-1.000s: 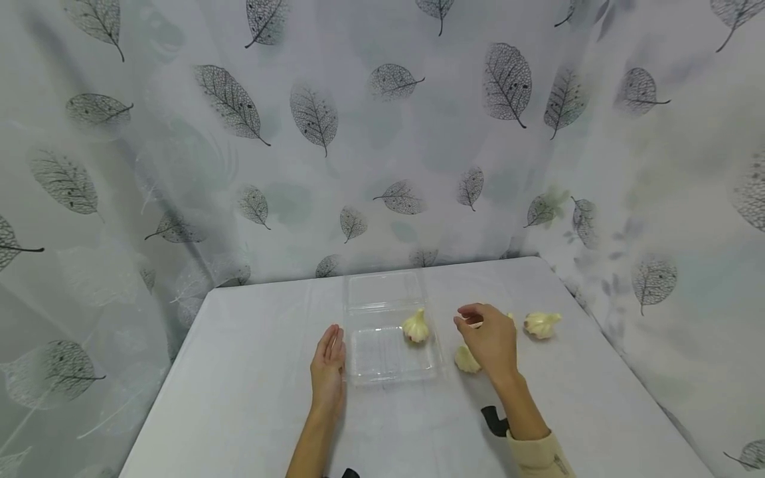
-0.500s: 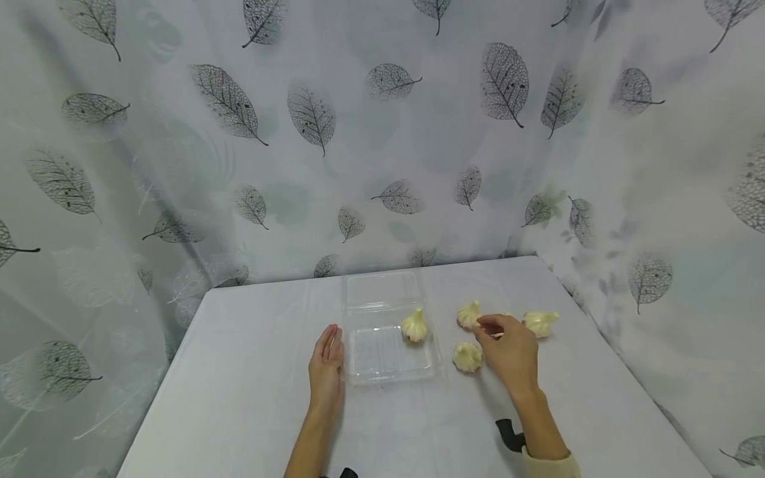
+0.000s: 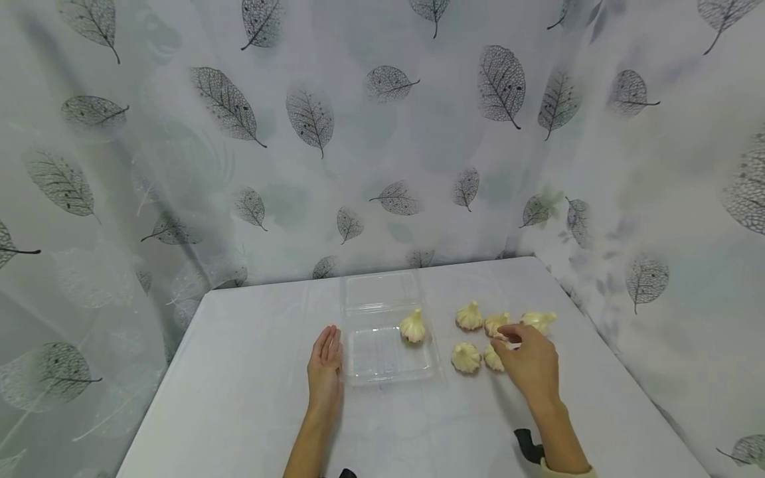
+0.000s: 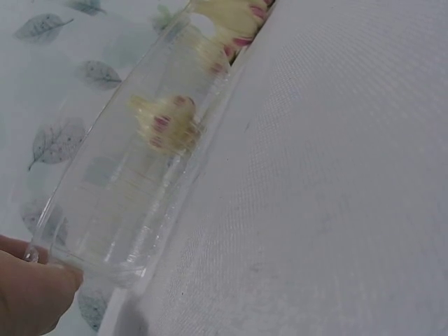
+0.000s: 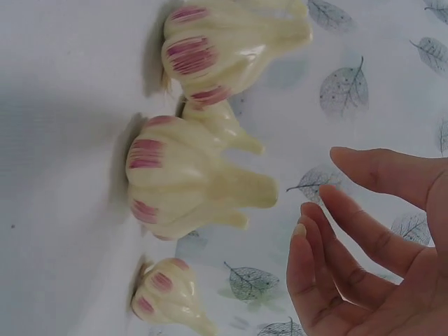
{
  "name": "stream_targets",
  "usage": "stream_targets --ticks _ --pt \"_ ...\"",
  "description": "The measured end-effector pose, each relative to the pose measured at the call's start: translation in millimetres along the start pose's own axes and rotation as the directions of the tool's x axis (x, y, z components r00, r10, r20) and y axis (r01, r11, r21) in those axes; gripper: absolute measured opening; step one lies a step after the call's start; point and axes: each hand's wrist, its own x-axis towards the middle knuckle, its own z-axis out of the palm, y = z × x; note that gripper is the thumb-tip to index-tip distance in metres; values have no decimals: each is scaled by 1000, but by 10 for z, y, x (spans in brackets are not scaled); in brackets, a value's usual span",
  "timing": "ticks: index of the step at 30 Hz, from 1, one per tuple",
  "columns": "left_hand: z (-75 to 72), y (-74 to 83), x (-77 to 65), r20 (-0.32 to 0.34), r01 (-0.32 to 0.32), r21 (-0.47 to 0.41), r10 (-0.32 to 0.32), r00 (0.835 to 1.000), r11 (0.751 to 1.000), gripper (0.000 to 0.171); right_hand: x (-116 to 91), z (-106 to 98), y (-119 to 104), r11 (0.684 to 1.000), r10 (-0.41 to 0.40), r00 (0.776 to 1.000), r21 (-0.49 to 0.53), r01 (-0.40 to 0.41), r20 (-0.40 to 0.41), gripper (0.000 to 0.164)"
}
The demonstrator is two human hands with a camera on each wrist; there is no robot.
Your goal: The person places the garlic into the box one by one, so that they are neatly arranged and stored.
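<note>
A clear plastic clamshell box (image 3: 373, 352) lies with its lid folded back on the table, one garlic bulb (image 3: 412, 326) inside at the right. My left hand (image 3: 325, 372) rests against the box's left side, fingers straight; the left wrist view shows the thumb (image 4: 42, 290) at the box's corner. Over the loose garlic bulbs on the right hovers my right hand (image 3: 528, 362), holding nothing. In the right wrist view its fingers are loosely bent and apart from the nearest garlic bulb (image 5: 185, 175), whose stem points toward them.
Several more garlic bulbs stand right of the box, among them a back-left one (image 3: 469, 317), a front-left one (image 3: 466, 358) and one lying farthest right (image 3: 539, 321). A leaf-patterned curtain (image 3: 382, 153) hangs behind the white table (image 3: 239, 372).
My right hand has moved to the right, from beside the box to above the front-right garlic bulbs, uncovering those to its left. My left hand and the box stay in place.
</note>
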Motion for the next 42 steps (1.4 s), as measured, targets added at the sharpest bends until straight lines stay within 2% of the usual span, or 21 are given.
stream_targets --ticks 8,14,23,27,34,42 --pt "-5 13 -9 -1 -8 -7 8 1000 1000 56 -22 9 132 998 43 998 -42 -41 54 36" --pt "-16 8 -14 8 -5 0 5 1000 1000 57 -49 26 224 998 27 997 -65 -23 74 29" --pt "-22 -1 -11 7 -6 -1 6 1000 1000 57 -31 44 267 996 64 992 -73 -56 106 26" --pt "-13 -3 -8 0 -9 -6 9 1000 1000 57 -26 41 251 996 54 994 -71 -47 91 24" --pt "5 12 -9 -12 -12 -14 12 1000 1000 57 12 48 209 997 -15 1000 -77 15 2 19" --pt "-4 18 -16 1 -8 -14 8 1000 1000 58 73 -3 108 998 -44 996 -56 39 -77 14"
